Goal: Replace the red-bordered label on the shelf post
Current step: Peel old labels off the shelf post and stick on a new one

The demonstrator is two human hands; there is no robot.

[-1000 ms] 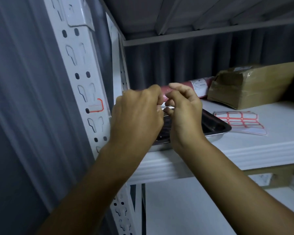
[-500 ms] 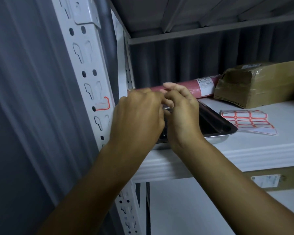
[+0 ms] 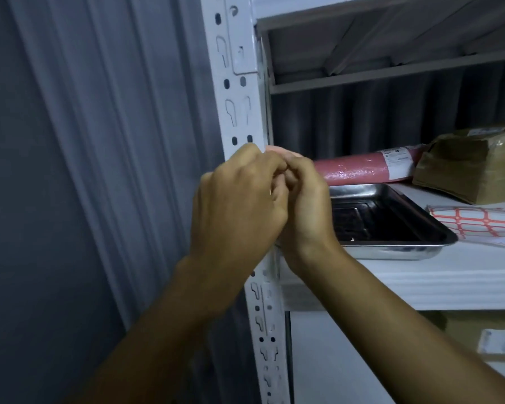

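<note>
White steel post [image 3: 239, 112] stands right behind both hands, left hand [image 3: 239, 205] and right hand [image 3: 306, 205] curled fingertip to fingertip, probably working a sticker too small to see, covering where the red-bordered label would sit, spare sheet [image 3: 478, 225] lying handy beside the tray [image 3: 391, 220].

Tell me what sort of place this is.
Probably a storeroom or stockroom: a white slotted metal shelf post, a taped brown parcel on the shelf, and a sheet of red-bordered labels beside a steel tray.

grey curtain [image 3: 99, 170] left, white metal shelving [image 3: 420, 281], dim light
</note>
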